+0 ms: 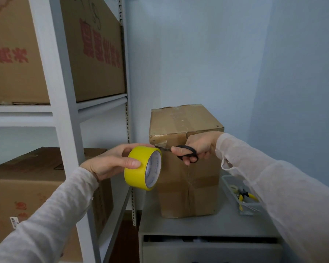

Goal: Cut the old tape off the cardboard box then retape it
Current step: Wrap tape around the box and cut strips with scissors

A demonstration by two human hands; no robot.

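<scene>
The cardboard box (180, 188) stands upright on a grey cabinet (179, 224) in the corner of a pale blue room, just beside a metal shelving rack (65, 114). Old tape (179, 118) runs glossy across its top and down the centre seam of its front face, and a loose flap of it curls out near the upper left of that face.

The right hand (201, 144) grips black-handled scissors (186, 152) with its fingers through the loops. The blades point left across the front of the box, their tips at the loose flap. The left hand (110, 162) holds a yellow tape roll (143, 168), thumb on the outer band and fingers curled over the top. The roll hangs in front of the box's lower left edge and hides part of it. It sits just under the scissor tips, though I cannot tell if they touch.

To the right of the box, partly behind the right sleeve, a clear tray (226, 180) rests on the cabinet. It holds yellow-handled pliers (249, 196) and a small pale roll (234, 188). Below, a drawer (207, 251) is slightly open. The rack carries big printed cartons — one on the upper shelf (95, 54), one lower (27, 186).
</scene>
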